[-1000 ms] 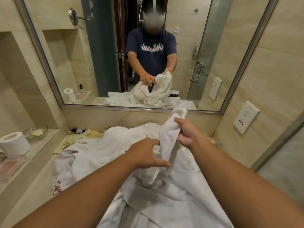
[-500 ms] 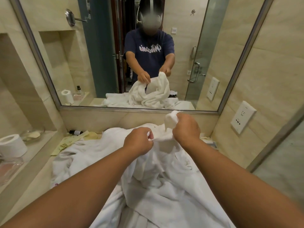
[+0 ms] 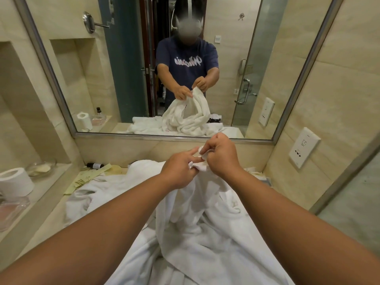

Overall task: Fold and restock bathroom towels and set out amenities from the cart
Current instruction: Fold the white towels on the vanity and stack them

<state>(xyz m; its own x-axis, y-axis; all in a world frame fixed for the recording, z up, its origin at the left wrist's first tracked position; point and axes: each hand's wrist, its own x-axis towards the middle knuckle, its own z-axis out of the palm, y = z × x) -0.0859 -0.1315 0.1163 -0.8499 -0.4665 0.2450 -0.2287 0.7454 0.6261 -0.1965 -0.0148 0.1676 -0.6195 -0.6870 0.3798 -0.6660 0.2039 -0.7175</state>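
Both hands are raised close together before the mirror (image 3: 287, 58). The left hand (image 3: 181, 169) pinches the towel (image 3: 195, 212) edge, its index finger out straight; the right hand (image 3: 221, 155) pinches the corner beside it. The towel hangs down onto the surface (image 3: 45, 221).

The corner of the towel (image 3: 201, 233) is largely hidden between the left hand (image 3: 178, 171) and the right hand (image 3: 221, 159); its lower folds run off the bottom edge. Towels cover most of the table (image 3: 47, 223) and overlap the yellow packets (image 3: 90, 175). Toilet roll (image 3: 15, 181) and glass dish (image 3: 10, 210): cut by the left edge. Dark bottle (image 3: 95, 166): label too small to read. Mirror (image 3: 131, 79): reflected face blurred.
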